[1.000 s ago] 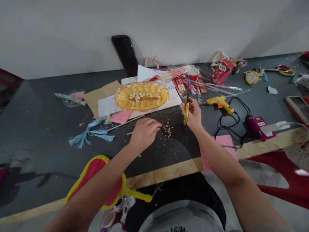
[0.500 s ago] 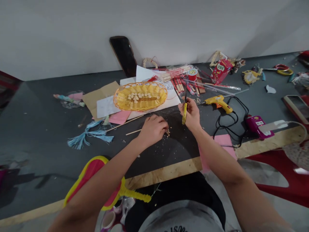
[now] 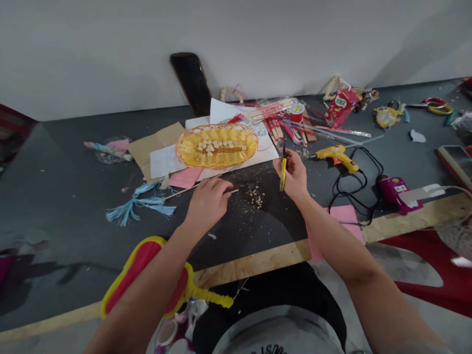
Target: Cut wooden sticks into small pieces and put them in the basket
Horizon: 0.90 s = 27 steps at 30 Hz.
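My left hand (image 3: 209,199) is low over the dark table, fingers curled around a thin wooden stick (image 3: 233,191) whose tip pokes out to the right. Beyond that tip lies a scatter of small cut wooden bits (image 3: 255,196). My right hand (image 3: 294,172) grips scissors (image 3: 283,173) with yellow handles, their dark blades pointing away from me. Behind both hands, a yellow woven basket (image 3: 217,160) holds several small pale pieces. Another thin stick (image 3: 180,192) lies left of my left hand, beside a blue tassel (image 3: 138,206).
To the right are a yellow glue gun (image 3: 338,156) with a black cord and a purple box (image 3: 398,194). A phone (image 3: 191,83) leans on the wall. A red-and-yellow paddle shape (image 3: 136,265) overhangs the front edge. Packed sticks and a red thread spool (image 3: 297,113) lie behind.
My left hand has moved left, away from the small wooden bits, and the stick's tip now shows at its right side. My right hand stays in place with the scissors.
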### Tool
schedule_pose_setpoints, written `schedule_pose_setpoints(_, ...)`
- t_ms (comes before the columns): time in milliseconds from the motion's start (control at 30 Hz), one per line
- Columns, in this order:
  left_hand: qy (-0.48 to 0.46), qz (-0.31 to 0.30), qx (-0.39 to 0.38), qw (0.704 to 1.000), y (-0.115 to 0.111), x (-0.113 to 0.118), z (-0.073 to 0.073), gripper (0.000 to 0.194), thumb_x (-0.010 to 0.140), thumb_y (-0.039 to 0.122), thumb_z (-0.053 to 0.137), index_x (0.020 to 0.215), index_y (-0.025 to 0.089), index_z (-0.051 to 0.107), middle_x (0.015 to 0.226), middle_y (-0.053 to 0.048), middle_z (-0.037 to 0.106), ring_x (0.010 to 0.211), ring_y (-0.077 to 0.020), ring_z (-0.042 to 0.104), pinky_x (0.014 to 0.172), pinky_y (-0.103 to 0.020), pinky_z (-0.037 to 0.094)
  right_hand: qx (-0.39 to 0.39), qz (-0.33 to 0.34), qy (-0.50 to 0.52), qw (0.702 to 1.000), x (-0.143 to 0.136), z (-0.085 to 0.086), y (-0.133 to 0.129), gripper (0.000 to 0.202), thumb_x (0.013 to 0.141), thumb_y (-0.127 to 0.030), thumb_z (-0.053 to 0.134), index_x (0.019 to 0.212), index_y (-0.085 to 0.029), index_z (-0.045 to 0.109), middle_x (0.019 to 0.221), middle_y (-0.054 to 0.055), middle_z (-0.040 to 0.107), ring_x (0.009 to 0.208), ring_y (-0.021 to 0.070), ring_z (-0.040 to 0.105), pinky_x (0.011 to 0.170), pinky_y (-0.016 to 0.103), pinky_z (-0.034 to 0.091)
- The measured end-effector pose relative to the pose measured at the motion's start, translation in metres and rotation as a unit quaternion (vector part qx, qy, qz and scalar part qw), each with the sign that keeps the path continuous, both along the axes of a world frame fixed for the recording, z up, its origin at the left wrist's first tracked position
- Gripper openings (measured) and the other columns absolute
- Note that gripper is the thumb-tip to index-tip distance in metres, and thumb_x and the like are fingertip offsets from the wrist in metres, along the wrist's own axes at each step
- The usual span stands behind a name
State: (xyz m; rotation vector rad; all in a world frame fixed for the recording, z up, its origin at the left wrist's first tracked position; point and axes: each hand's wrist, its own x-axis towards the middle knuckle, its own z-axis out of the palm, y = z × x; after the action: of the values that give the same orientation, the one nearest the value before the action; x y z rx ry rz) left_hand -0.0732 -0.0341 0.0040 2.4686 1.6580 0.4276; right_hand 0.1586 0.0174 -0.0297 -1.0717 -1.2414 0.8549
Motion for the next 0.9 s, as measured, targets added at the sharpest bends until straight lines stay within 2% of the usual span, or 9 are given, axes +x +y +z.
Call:
schedule_pose_setpoints(133,0.026,0.012,-0.018,0.999,0.001,-0.006,-0.005,0.018,0.084,0.026,0.056,0.097,0.017,0.063,0.099,-0.012,0.064,0.101,-0.0300,0.055,0.092,-0.045,0.043,0.007,0.023,-0.027,0.999,-0.002,0.000,-0.007,0.042,0.079,-0.045,0.067,0.112,-0.023,0.053,0.086,0.000,0.059,0.073,0.0127,0.057,0.071,0.028,0.049)
schedule_pose_setpoints(267,0.022,0.026,-0.032,0.999,0.003,0.003,-0.005,0.011,0.086,0.023,0.052,0.085,0.019,0.063,0.094,-0.011,0.064,0.097,-0.0282,0.056,0.089,-0.043,0.043,0.021,0.026,-0.125,0.992,-0.002,0.002,-0.016,0.041,0.080,-0.038,0.067,0.116,-0.022,0.054,0.085,0.000,0.060,0.069,0.0119,0.055,0.069,0.028,0.048)
schedule_pose_setpoints(333,-0.023,0.045,-0.028,0.998,0.002,0.008,0.000,0.014,0.088,0.021,0.047,0.085,0.018,0.060,0.091,-0.010,0.065,0.093,-0.0264,0.059,0.085,-0.040,0.044,0.045,0.036,-0.186,0.981,-0.002,0.006,-0.021,0.041,0.080,-0.036,0.067,0.117,-0.022,0.054,0.085,0.000,0.061,0.067,0.0119,0.055,0.067,0.028,0.048)
schedule_pose_setpoints(400,-0.122,0.073,-0.033,0.989,0.001,0.011,0.005,0.014,0.090,0.023,0.045,0.089,0.018,0.059,0.086,-0.007,0.066,0.084,-0.0225,0.061,0.077,-0.035,0.047,0.086,0.064,-0.241,0.965,-0.003,0.012,-0.027,0.044,0.080,-0.035,0.067,0.119,-0.022,0.054,0.091,0.003,0.063,0.070,0.0136,0.056,0.068,0.028,0.049)
schedule_pose_setpoints(500,-0.280,0.085,-0.040,0.955,-0.001,0.013,0.006,0.018,0.091,0.030,0.047,0.095,0.018,0.059,0.079,-0.002,0.067,0.070,-0.0161,0.063,0.067,-0.027,0.048,0.142,0.120,-0.312,0.932,-0.006,0.021,-0.035,0.044,0.080,-0.037,0.067,0.119,-0.020,0.055,0.102,0.008,0.064,0.089,0.0203,0.060,0.079,0.033,0.051)
schedule_pose_setpoints(567,-0.342,0.066,-0.034,0.937,-0.001,0.013,0.001,0.019,0.089,0.030,0.049,0.096,0.018,0.062,0.083,-0.003,0.070,0.073,-0.0151,0.065,0.070,-0.026,0.050,0.151,0.150,-0.348,0.913,-0.010,0.025,-0.041,0.042,0.082,-0.038,0.064,0.118,-0.019,0.055,0.103,0.010,0.064,0.097,0.0227,0.059,0.086,0.036,0.051)
schedule_pose_setpoints(700,-0.383,0.049,-0.015,0.922,-0.002,0.013,-0.008,0.015,0.085,0.021,0.052,0.090,0.018,0.066,0.091,-0.004,0.072,0.084,-0.0162,0.067,0.079,-0.028,0.051,0.145,0.175,-0.375,0.899,-0.017,0.027,-0.047,0.042,0.084,-0.040,0.062,0.121,-0.021,0.053,0.105,0.010,0.064,0.100,0.0231,0.059,0.088,0.038,0.051)
schedule_pose_setpoints(900,-0.390,0.051,0.013,0.919,-0.006,0.013,-0.011,0.012,0.081,0.015,0.054,0.086,0.018,0.064,0.084,-0.001,0.071,0.079,-0.0140,0.065,0.076,-0.026,0.052,0.110,0.188,-0.380,0.899,-0.021,0.025,-0.053,0.042,0.085,-0.042,0.061,0.121,-0.021,0.054,0.106,0.009,0.066,0.100,0.0233,0.061,0.089,0.037,0.051)
